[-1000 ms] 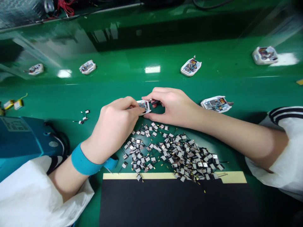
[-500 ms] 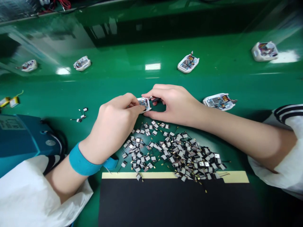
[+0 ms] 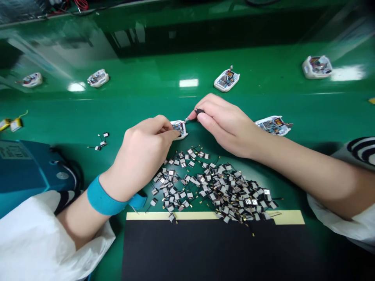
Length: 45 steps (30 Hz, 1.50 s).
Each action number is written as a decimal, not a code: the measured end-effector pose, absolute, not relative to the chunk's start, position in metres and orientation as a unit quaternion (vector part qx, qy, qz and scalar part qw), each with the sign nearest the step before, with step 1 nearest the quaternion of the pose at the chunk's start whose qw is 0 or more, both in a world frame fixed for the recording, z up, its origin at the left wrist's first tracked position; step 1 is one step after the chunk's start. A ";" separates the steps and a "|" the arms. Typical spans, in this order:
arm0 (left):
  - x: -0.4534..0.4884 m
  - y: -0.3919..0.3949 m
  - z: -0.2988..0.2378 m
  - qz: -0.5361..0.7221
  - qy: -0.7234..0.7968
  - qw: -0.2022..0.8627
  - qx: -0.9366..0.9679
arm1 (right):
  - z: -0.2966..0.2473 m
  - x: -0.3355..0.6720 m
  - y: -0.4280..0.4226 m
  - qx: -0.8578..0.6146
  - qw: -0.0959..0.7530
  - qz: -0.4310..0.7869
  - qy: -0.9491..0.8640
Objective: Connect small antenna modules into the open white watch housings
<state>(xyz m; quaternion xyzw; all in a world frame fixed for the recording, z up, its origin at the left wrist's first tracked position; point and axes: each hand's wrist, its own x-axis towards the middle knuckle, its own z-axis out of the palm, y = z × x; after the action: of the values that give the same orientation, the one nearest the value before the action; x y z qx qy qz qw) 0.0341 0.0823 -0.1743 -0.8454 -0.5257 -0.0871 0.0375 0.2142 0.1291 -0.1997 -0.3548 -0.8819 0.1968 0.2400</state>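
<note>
My left hand (image 3: 140,158) pinches a small white device housing with a circuit board inside (image 3: 178,128) between thumb and fingers. My right hand (image 3: 227,125) is just to its right, gripping a small black-handled tool (image 3: 199,111) in its fingertips. The tool's thin metal tip (image 3: 186,120) sits at the housing's upper right corner. Below both hands lies a loose pile of small square wired components (image 3: 216,191). Another open white housing (image 3: 274,125) rests beyond my right hand.
Several more open housings, such as one (image 3: 227,80), sit in a row on the glossy green bench (image 3: 187,103). Yellow wired batteries (image 3: 16,125) lie at left, beside a blue machine (image 3: 26,164). A black mat with a cream strip (image 3: 213,216) lies at the front.
My right hand has drawn up and to the right, off the housing's side. The black tool now shows in its fingertips, with the tip at the housing. My left hand stays in place.
</note>
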 end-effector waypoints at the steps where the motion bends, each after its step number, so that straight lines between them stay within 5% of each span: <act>1: 0.034 0.082 -0.174 -0.086 -0.526 0.039 -0.845 | -0.200 0.215 0.128 -0.354 0.253 0.185 -0.881; 9: 0.032 0.083 -0.176 -0.083 -0.492 0.079 -0.863 | -0.207 0.219 0.127 -0.332 0.352 0.137 -0.864; 17: 0.032 0.083 -0.176 -0.073 -0.490 0.088 -0.864 | -0.203 0.210 0.124 -0.306 0.467 0.215 -0.801; 45: 0.032 0.085 -0.176 -0.069 -0.484 0.079 -0.869 | -0.205 0.193 0.121 -0.289 0.386 0.127 -0.867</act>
<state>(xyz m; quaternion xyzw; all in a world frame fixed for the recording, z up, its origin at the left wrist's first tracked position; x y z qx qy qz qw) 0.0322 0.0852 -0.1759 -0.8690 -0.4836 -0.0692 0.0788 0.1928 0.1212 -0.2048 -0.2887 -0.8667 0.1271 0.3864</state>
